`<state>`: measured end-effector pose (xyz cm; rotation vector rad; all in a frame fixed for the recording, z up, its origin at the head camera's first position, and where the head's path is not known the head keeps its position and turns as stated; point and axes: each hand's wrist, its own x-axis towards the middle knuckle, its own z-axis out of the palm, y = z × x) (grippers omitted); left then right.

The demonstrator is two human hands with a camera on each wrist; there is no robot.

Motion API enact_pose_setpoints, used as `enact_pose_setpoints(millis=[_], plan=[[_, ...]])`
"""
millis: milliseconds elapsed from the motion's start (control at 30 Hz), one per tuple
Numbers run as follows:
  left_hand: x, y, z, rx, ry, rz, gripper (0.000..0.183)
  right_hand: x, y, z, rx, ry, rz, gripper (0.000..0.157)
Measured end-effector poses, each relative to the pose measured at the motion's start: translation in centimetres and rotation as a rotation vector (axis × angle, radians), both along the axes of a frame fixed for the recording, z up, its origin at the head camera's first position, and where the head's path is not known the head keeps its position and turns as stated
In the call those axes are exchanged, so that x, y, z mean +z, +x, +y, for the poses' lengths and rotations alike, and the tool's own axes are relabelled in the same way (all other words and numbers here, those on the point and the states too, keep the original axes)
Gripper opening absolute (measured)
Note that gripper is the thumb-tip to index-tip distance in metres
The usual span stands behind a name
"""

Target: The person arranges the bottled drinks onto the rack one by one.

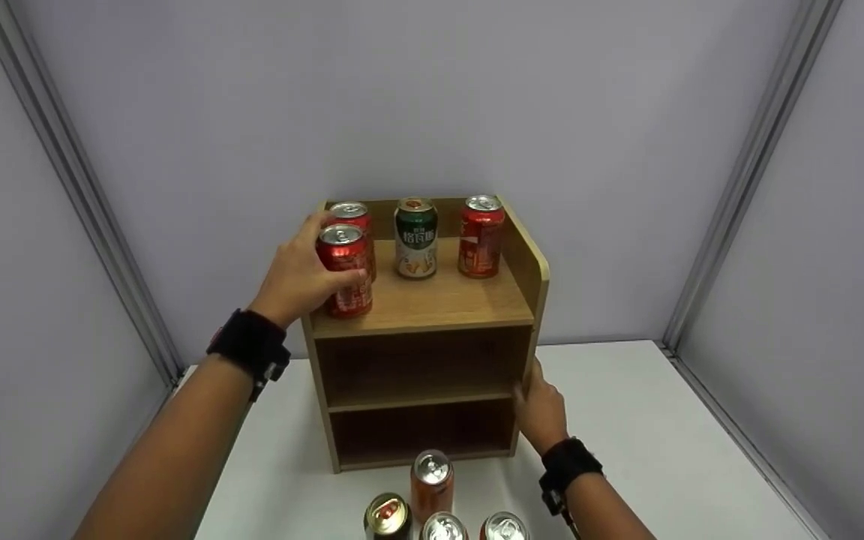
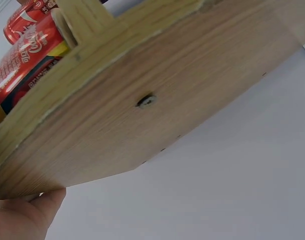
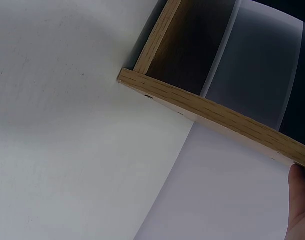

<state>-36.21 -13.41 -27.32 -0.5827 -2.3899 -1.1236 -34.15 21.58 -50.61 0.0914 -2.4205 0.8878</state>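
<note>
On the top of a small wooden shelf (image 1: 439, 306), my left hand (image 1: 293, 276) holds a red soda can (image 1: 342, 251) near the front left corner, thumb across its front. Just behind it stands another red can (image 1: 350, 211), partly hidden. The left wrist view shows red cans above the shelf's side panel (image 2: 107, 130), and part of the left hand (image 2: 22, 217) at the panel's edge. My right hand (image 1: 543, 411) grips the shelf's right side panel below the top, its thumb at the front edge. In the right wrist view a bit of this hand (image 3: 300, 205) meets the panel.
A green-and-white can (image 1: 416, 240) and a red can (image 1: 481, 244) stand farther back on the top. Several cans, including an orange-red one (image 1: 432, 487) and a gold-topped dark one (image 1: 388, 516), stand before the shelf on the white table (image 1: 619, 420). Grey walls (image 1: 432, 97) enclose it.
</note>
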Motion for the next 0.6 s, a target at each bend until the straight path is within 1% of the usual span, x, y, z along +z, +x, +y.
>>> enact_pose_setpoints(millis=[100, 267, 433, 600], plan=[[0.1, 0.1, 0.0, 0.009, -0.023, 0.002, 0.085, 0.1, 0.1, 0.0, 0.006, 0.004, 0.001, 0.049], [0.0, 0.3, 0.1, 0.032, -0.084, -0.001, 0.086, 0.1, 0.2, 0.1, 0.013, 0.005, 0.036, 0.050], [-0.3, 0.8, 0.0, 0.028, -0.080, 0.000, 0.090, 0.1, 0.2, 0.1, 0.012, 0.007, 0.041, 0.050], [-0.4, 1.2, -0.3, 0.010, -0.070, 0.045, 0.089, 0.1, 0.1, 0.1, 0.006, 0.013, 0.028, 0.050]])
